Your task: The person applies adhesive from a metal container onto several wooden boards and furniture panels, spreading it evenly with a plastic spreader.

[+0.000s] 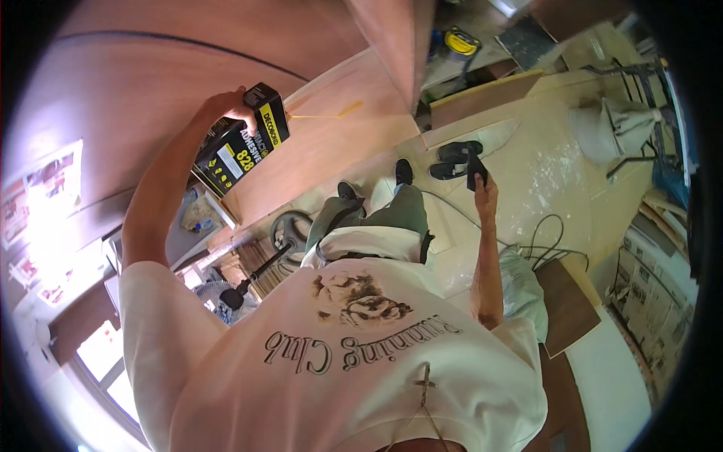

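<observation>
My left hand (230, 109) is closed around the top of a black rectangular adhesive tin (226, 167) with yellow bands, tipped on its side over a large reddish-brown wood panel (324, 147). From the tin's far end a thin yellow line of adhesive (348, 110) runs to the right across the panel. Out to the right, away from the panel, my right hand (486, 197) grips a small flat black piece (475, 169), perhaps a spreader. Its exact kind is hard to make out.
A pair of dark shoes (456, 160) lies on the stained tile floor. A standing fan (218, 295) is at the left, with a round grey base (292, 230) nearby. Cables (553, 241), a pale sack (521, 279) and a brown board (563, 307) lie at the right.
</observation>
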{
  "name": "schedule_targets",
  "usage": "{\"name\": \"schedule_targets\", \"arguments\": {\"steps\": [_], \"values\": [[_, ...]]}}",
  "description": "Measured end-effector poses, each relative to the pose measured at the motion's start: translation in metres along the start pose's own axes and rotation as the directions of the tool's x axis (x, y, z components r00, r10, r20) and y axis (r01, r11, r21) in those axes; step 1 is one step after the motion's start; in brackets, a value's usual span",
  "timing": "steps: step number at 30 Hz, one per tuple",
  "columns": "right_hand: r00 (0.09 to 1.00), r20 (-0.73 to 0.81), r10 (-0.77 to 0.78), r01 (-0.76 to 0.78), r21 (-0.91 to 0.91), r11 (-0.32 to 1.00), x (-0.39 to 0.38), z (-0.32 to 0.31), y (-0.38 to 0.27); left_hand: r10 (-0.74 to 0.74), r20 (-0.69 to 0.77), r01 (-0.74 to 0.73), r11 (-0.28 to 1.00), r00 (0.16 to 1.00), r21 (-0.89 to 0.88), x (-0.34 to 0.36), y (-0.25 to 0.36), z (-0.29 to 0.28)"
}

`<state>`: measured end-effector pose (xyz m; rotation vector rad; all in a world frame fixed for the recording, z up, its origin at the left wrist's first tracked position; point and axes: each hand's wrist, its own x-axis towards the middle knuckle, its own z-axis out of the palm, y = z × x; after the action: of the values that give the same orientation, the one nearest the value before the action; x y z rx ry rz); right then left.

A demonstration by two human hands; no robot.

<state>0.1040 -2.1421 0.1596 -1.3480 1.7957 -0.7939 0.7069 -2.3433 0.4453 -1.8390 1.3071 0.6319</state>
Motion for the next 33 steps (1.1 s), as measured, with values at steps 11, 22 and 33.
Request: {"name": "schedule_targets", "arguments": {"steps": [11, 22, 33], "values": [[1.0, 0.008, 0.004, -0.004, -0.035, 0.999, 0.091, -0.05, 0.05, -0.12, 0.1, 0.119, 0.993, 0.988, 0.015, -0.002, 0.023, -0.011], [0.994, 0.102, 0.035, -0.031, -0.04, 0.999, 0.13, -0.069, 0.081, -0.178, 0.183, 0.188, 0.981, 0.967, -0.044, 0.0, 0.024, -0.013], [0.993, 0.118, 0.029, -0.025, -0.036, 0.999, 0.158, -0.085, 0.094, -0.27, 0.204, 0.291, 0.954, 0.941, -0.077, 0.018, 0.003, 0.005]]}}
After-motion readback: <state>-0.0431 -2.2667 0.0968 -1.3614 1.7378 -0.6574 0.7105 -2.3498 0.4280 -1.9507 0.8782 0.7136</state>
